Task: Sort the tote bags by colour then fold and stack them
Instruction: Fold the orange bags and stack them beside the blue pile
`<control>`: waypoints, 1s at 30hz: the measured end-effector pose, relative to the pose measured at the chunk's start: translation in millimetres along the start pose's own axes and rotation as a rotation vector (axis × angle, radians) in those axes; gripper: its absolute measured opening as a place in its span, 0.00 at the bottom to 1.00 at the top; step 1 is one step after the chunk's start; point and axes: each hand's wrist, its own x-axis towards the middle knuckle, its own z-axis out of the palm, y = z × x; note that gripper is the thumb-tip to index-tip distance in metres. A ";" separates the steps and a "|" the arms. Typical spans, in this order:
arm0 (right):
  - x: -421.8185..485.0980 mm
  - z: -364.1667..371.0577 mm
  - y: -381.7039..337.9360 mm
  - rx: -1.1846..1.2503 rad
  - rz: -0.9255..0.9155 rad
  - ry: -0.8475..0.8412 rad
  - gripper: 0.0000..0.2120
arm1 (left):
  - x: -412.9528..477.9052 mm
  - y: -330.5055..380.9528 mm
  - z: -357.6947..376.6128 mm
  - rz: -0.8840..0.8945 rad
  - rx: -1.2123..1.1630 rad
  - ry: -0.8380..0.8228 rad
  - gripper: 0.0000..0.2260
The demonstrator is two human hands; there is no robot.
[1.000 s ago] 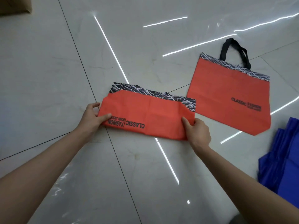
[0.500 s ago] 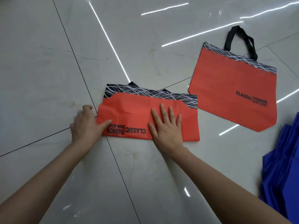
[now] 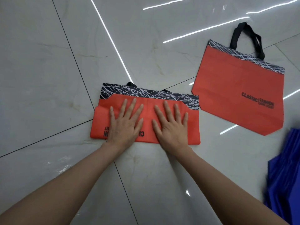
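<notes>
Both the left hand [image 3: 124, 125] and the right hand [image 3: 171, 127] lie flat, fingers spread, side by side on the folded orange tote bag [image 3: 147, 109] on the tiled floor [image 3: 48, 62], an unfolded orange tote bag [image 3: 230, 88] lying far right and blue bags [image 3: 285, 176] at the near right edge.
</notes>
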 end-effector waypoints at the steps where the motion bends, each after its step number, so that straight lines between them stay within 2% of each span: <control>1: 1.7 -2.0 5.3 0.005 0.072 0.027 0.28 | 0.3 -0.4 0.0 -0.010 -0.009 -0.003 0.24; 7: 39.9 -23.5 11.8 0.093 0.325 0.200 0.22 | -13.1 -10.5 2.9 0.018 0.032 0.000 0.24; 9: 51.3 -31.0 8.1 0.085 0.367 0.210 0.23 | -21.3 -13.6 2.0 0.018 0.021 -0.010 0.24; 12: 54.7 -37.4 5.3 0.026 0.350 0.148 0.27 | -38.5 -16.8 -1.0 0.010 0.001 -0.021 0.24; 16: 43.6 -45.4 -9.4 0.067 0.329 -0.048 0.34 | -68.9 -19.3 -4.4 0.023 0.004 -0.039 0.24; 19: 35.4 -47.8 -26.3 0.359 0.322 -0.147 0.23 | -86.6 -20.9 -7.3 -0.002 -0.014 -0.067 0.24; 22: 30.8 -55.3 -33.2 1.005 0.395 -0.160 0.11 | -88.8 -27.5 -15.0 -0.027 -0.034 -0.079 0.26; 25: 29.6 -71.5 -34.2 1.461 0.441 -0.188 0.08 | -84.1 -36.1 -22.5 0.010 -0.010 -0.081 0.25; 27: 30.8 -78.9 -36.2 1.624 0.421 -0.199 0.08 | -87.5 -39.0 -23.9 0.032 0.005 -0.082 0.24; 30: 38.8 -89.9 -34.9 1.737 0.405 -0.030 0.08 | -102.1 -39.3 -19.6 0.050 0.028 -0.102 0.22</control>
